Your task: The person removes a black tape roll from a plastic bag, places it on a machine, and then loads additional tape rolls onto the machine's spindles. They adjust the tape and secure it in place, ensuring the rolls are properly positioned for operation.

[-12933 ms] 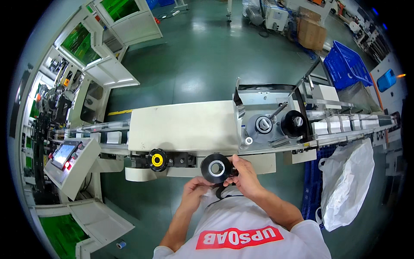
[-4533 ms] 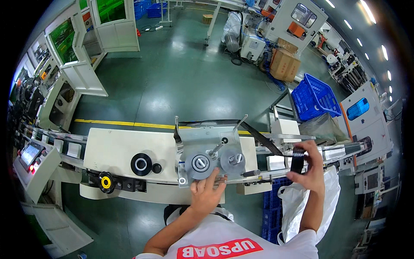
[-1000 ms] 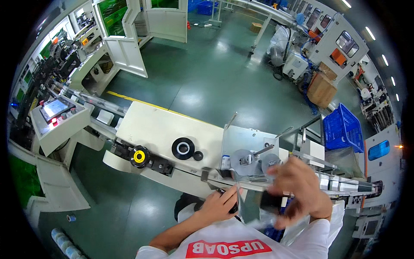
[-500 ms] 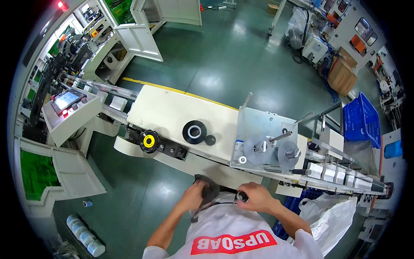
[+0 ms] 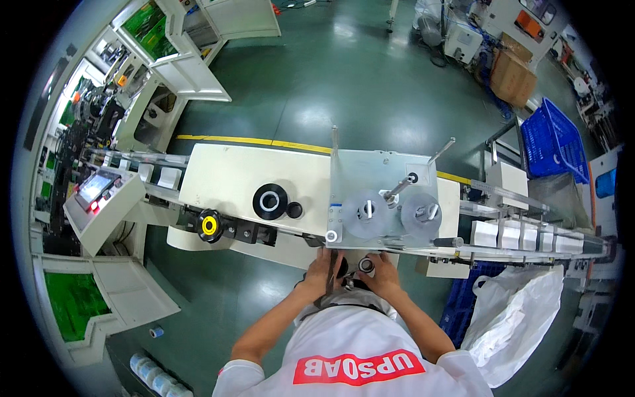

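Observation:
Both my hands are low at the front edge of the machine, just under the grey plate (image 5: 383, 185). My left hand (image 5: 319, 272) is closed on a dark, thin ribbon (image 5: 331, 272), which hangs down towards my waist. My right hand (image 5: 384, 274) is closed around a small black roll (image 5: 366, 264) with a pale ring at its end. Between the hands sits a dark round shape, partly covered by my left fingers. On the cream machine top lie a wide black roll (image 5: 270, 215) and a small black cylinder (image 5: 294, 210) beside it.
Two clear discs on spindles (image 5: 366, 228) and upright metal rods stand on the plate. Left are a black knob with a yellow face (image 5: 210, 226) and a control panel (image 5: 96, 187). A conveyor (image 5: 529, 250), blue crate (image 5: 552, 142) and white sack (image 5: 516, 321) are at right.
Both hands have moved forward from in front of my body to the machine edge, carrying the ribbon and the small roll. The view has shifted, with the machine now looking more level.

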A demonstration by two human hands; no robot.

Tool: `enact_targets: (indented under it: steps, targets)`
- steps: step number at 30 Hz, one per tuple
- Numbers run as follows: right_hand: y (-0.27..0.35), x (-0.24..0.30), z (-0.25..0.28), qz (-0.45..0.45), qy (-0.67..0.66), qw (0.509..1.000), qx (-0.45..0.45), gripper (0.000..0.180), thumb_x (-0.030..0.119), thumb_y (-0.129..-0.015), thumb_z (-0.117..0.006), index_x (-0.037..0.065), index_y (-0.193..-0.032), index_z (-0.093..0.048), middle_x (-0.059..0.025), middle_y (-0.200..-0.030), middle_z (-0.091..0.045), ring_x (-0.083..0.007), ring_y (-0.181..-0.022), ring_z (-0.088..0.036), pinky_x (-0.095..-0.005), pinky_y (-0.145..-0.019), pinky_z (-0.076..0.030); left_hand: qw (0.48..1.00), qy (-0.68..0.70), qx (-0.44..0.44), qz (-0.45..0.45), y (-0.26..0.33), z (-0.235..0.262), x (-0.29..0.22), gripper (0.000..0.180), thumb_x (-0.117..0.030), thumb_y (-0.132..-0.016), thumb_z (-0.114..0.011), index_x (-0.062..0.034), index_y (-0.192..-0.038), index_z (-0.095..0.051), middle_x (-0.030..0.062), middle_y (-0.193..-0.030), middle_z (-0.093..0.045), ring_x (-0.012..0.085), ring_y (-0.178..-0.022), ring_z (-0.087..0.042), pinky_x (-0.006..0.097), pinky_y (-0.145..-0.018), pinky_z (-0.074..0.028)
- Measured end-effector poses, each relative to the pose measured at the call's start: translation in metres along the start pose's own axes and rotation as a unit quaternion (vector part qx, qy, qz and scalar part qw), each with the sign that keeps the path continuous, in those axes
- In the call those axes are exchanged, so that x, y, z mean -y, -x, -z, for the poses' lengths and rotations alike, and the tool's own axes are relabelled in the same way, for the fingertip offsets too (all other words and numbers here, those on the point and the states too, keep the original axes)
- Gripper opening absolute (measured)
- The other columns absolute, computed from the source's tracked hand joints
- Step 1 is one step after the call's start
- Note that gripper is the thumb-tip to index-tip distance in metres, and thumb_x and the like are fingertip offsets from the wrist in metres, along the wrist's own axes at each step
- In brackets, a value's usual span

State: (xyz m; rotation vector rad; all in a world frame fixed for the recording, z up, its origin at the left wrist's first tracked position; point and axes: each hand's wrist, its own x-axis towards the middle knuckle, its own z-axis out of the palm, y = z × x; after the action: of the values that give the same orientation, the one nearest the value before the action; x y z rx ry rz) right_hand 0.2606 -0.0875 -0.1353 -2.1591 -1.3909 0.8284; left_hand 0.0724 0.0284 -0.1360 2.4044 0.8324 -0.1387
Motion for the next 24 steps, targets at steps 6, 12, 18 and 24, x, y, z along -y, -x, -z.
enact_targets:
  steps: [6,12,18,24]
  targets:
    - [0.004,-0.007,-0.012,-0.004,-0.087,0.996,-0.013,0.058,0.016,-0.079,-0.076,0.010,-0.132,-0.055,-0.0204,-0.127,-0.052,-0.0396,-0.114,-0.057,-0.0472,-0.090,-0.051,0.995,0.101,-0.011,0.011,-0.001,-0.021,-0.008,0.098,-0.028,-0.076,-0.079,-0.0107,-0.154,-0.022,0.0268,-0.146,-0.039,0.0503,-0.127,-0.041,0.054,-0.099,-0.045]
    - [0.000,-0.023,-0.028,0.037,-0.027,0.998,-0.044,0.059,0.015,-0.076,-0.076,0.006,-0.130,-0.054,-0.0213,-0.126,-0.055,-0.0422,-0.112,-0.058,-0.0472,-0.091,-0.051,0.996,-0.009,-0.083,-0.043,0.000,-0.032,-0.013,0.093,-0.022,-0.077,-0.080,-0.0086,-0.153,-0.028,0.0200,-0.151,-0.040,0.0457,-0.130,-0.042,0.054,-0.107,-0.038]
    - [0.005,-0.019,-0.023,0.018,-0.055,0.997,-0.047,0.067,0.014,-0.073,-0.076,0.006,-0.134,-0.049,-0.0220,-0.131,-0.050,-0.0438,-0.112,-0.057,-0.0478,-0.091,-0.051,0.979,0.093,-0.129,-0.125,0.013,-0.007,0.006,0.070,-0.015,-0.078,-0.078,-0.0073,-0.142,-0.051,0.0156,-0.148,-0.048,0.0408,-0.131,-0.047,0.050,-0.111,-0.038]
    - [0.016,-0.008,-0.008,0.029,-0.032,0.998,-0.052,0.075,0.008,-0.068,-0.072,0.006,-0.138,-0.046,-0.0225,-0.139,-0.042,-0.0422,-0.118,-0.050,-0.0498,-0.097,-0.046,0.955,0.207,-0.155,-0.148,0.029,0.026,0.026,0.027,0.009,-0.072,-0.056,-0.0020,-0.092,-0.070,0.0177,-0.115,-0.067,0.0412,-0.105,-0.062,0.045,-0.092,-0.051]
